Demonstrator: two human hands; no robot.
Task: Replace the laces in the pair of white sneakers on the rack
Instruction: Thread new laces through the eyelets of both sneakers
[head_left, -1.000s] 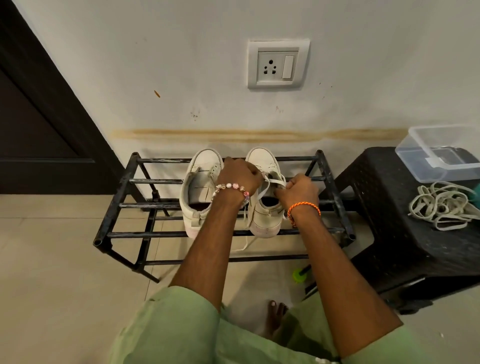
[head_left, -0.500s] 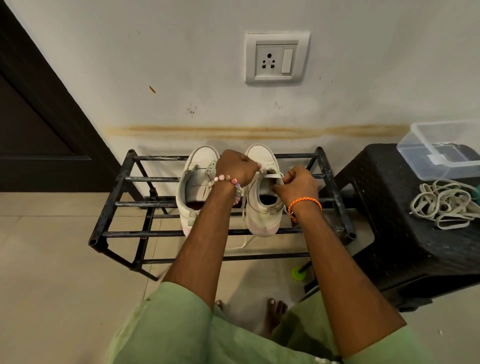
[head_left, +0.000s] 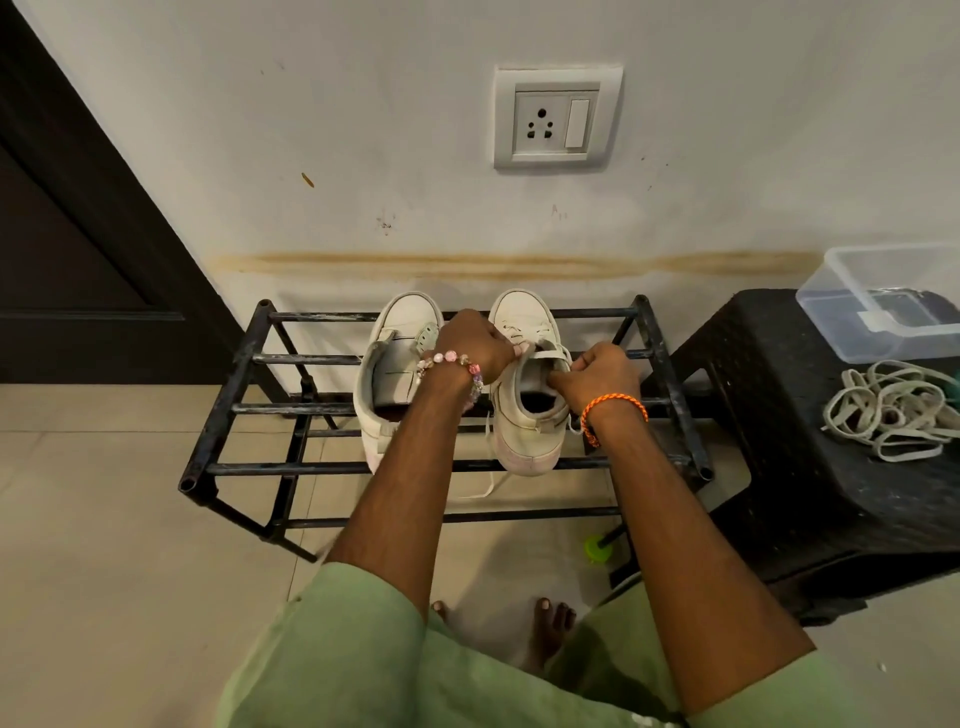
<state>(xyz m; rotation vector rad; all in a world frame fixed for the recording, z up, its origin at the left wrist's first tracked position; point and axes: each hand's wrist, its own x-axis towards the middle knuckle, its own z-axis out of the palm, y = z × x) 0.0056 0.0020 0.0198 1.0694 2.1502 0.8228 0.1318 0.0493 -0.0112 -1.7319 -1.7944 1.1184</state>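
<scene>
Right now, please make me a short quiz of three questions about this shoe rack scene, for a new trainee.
1. True or false: both hands work on the right white sneaker on the black metal rack.
2. Multiple choice: the loose heap of pale flat laces lies on A) the tiled floor, B) the black plastic stool, C) the rack.
3. Fill in: the left white sneaker shows ___ lace in its eyelets.

Key:
1. True. The left hand and the right hand both pinch the white lace near its tongue.
2. B, in front of the clear plastic box.
3. No.
</scene>
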